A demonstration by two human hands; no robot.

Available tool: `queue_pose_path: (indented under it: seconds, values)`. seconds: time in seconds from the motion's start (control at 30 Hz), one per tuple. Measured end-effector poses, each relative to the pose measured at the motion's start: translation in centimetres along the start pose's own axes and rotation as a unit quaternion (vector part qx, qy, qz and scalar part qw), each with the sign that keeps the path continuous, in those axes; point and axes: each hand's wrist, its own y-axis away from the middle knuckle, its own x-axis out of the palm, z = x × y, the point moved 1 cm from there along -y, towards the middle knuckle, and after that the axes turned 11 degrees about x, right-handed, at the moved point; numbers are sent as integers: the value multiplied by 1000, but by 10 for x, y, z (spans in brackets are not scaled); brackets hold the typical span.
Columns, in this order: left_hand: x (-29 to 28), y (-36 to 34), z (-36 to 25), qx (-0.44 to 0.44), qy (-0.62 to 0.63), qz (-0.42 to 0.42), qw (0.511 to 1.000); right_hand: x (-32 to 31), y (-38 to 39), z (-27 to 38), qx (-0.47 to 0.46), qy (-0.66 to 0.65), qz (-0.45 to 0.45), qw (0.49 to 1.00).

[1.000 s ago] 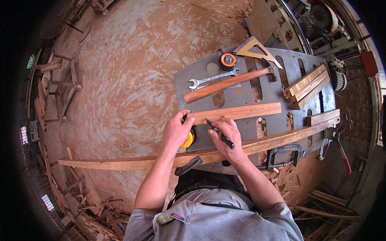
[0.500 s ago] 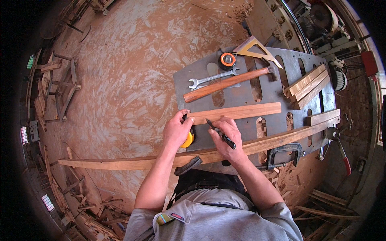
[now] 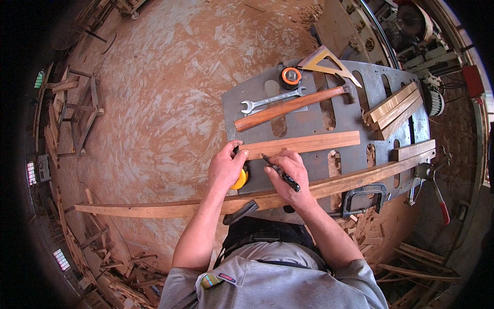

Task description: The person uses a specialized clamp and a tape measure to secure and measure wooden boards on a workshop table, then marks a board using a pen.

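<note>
My left hand (image 3: 225, 166) is closed on the left end of a short reddish wooden strip (image 3: 311, 144), thumb on its near edge. Something dark shows between thumb and fingers, mostly hidden. A yellow rounded object (image 3: 240, 178), partly covered, sits against that hand. In my right hand (image 3: 294, 169) is a black pen (image 3: 290, 181), its tip at the strip's face near the left end. The hand rests by the strip's near edge. Beyond the strip lie a hammer (image 3: 288, 109) with a wooden handle and an open-ended wrench (image 3: 272, 100).
On the slotted metal table (image 3: 303, 126) are an orange-and-black tape measure (image 3: 291, 76), a triangular square (image 3: 329, 61) and wooden blocks (image 3: 395, 110). A long beam (image 3: 339, 186) crosses the near side by a C-clamp (image 3: 364, 196). Scrap wood (image 3: 131, 280) lies on the floor.
The pen tip in my right hand has shifted slightly left along the strip. My left hand and the strip stay in place.
</note>
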Motion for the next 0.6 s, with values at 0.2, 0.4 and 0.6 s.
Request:
queue_pose_path:
  seconds: [0.2,0.4,0.6]
  values:
    - [0,0,-1,3,-3,-1,1000,0,-1,-1,-9,3,4,1000]
    - [0,0,-1,12,-5,-3,1000,0,-1,-1,-14,13,3,1000]
    - [1,-1,3,13,2,-5,1000,0,0,0,-12,11,4,1000]
